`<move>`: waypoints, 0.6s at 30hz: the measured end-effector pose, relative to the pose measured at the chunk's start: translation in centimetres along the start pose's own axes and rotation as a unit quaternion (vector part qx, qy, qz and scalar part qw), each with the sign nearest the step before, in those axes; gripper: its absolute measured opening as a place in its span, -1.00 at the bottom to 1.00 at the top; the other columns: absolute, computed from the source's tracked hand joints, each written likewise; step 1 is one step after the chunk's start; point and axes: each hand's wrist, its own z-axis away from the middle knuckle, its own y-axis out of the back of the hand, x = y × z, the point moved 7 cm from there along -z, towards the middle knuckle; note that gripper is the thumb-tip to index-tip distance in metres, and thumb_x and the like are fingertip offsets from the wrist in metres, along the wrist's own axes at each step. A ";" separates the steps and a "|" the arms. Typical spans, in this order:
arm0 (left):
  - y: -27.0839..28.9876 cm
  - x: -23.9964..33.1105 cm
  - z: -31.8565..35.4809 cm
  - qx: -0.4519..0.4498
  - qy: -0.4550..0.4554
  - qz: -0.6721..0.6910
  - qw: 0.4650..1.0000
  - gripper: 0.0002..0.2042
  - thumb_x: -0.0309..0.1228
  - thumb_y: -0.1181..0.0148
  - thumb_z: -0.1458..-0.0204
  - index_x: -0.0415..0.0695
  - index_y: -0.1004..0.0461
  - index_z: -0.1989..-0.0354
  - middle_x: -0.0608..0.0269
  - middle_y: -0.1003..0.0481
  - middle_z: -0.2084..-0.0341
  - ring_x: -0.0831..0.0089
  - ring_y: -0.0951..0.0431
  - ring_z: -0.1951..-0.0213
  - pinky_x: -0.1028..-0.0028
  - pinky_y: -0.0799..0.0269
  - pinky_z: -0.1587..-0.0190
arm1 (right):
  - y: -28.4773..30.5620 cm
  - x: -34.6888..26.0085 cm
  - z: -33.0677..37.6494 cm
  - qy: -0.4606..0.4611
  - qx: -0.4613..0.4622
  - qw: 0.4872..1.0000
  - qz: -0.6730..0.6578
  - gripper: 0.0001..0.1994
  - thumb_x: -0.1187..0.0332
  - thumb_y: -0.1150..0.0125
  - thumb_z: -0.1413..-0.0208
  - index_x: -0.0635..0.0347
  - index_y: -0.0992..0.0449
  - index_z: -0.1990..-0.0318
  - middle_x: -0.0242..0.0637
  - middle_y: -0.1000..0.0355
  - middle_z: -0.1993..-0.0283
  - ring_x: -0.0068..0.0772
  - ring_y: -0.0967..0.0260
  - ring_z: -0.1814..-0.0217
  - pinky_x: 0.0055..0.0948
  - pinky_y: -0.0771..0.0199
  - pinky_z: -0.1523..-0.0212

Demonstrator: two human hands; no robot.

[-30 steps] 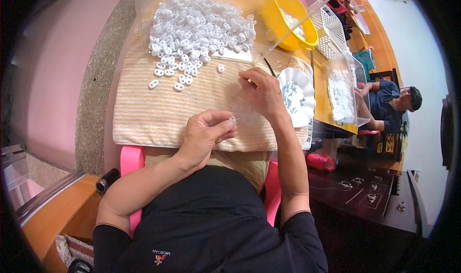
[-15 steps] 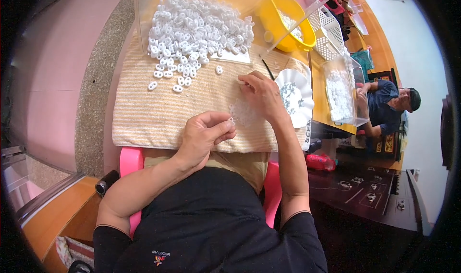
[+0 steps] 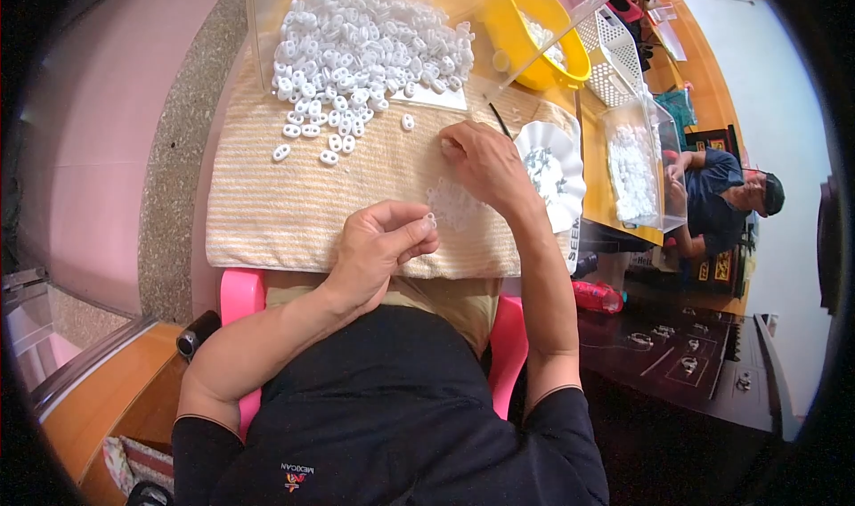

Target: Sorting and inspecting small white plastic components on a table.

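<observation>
My left hand is closed, its thumb and index finger pinching a small clear plastic piece above the striped towel. Just to the right lies a loose heap of similar clear pieces, partly covered by my right hand. That hand is curled with its back turned up; whatever its fingertips hold is hidden. Beyond both hands spreads a large pile of white oval pieces with two holes, and a single white oval piece lies apart from it. A white fluted dish with small silvery bits stands beside my right wrist.
The striped towel covers the table before me. A thin black stick lies near the dish. Beyond are a yellow basin, a white perforated basket and a clear bin of white pieces. Another person sits to the right.
My right hand's fingers have curled in a little more near the clear pieces. My left hand keeps its pinch. The whole view has shifted slightly.
</observation>
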 end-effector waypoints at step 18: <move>0.0 0.0 -0.1 -0.007 -0.010 0.025 1.000 -0.86 -0.58 -0.16 -0.09 -0.26 -0.46 0.18 0.17 -0.54 0.32 0.46 -0.57 0.31 0.47 -0.57 0.16 | 0.6 0.3 4.1 -0.069 -0.005 0.978 -0.198 -0.73 0.54 -0.23 -0.02 0.26 -0.53 0.08 -0.30 -0.45 0.37 -0.48 -0.40 0.34 -0.52 -0.39 0.23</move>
